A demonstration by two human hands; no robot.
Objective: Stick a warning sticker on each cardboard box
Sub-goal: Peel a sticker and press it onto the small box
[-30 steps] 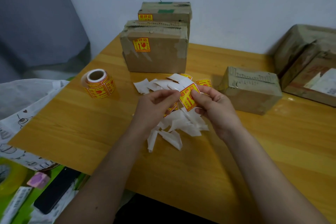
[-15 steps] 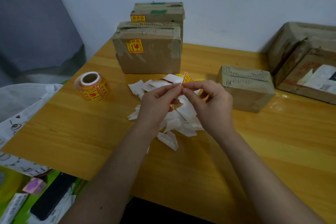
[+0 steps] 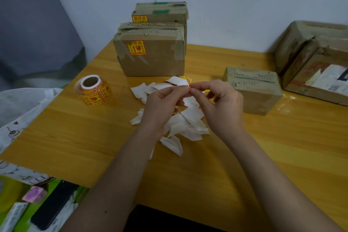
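Note:
My left hand (image 3: 162, 103) and my right hand (image 3: 220, 103) meet above a heap of white backing papers (image 3: 184, 124), both pinching one yellow-and-red warning sticker (image 3: 189, 85) with its white backing at the fingertips. The sticker is seen edge-on and mostly hidden. A roll of stickers (image 3: 94, 90) lies on the wooden table (image 3: 75, 137) to the left. Two stacked-looking cardboard boxes at the back, the near box (image 3: 150, 56) and the far box (image 3: 162, 13), each carry a sticker. A small box (image 3: 254, 90) right of my hands shows no sticker.
Larger cardboard boxes (image 3: 316, 58) stand at the right edge by the wall. A white plastic bag (image 3: 17, 111) hangs over the table's left edge. Below the table's left corner lie a black phone (image 3: 52, 207) and small items.
The sticker, flat and facing me a second ago, has been turned edge-on. Both hands' fingertips have closed together on its corner, slightly higher over the paper heap.

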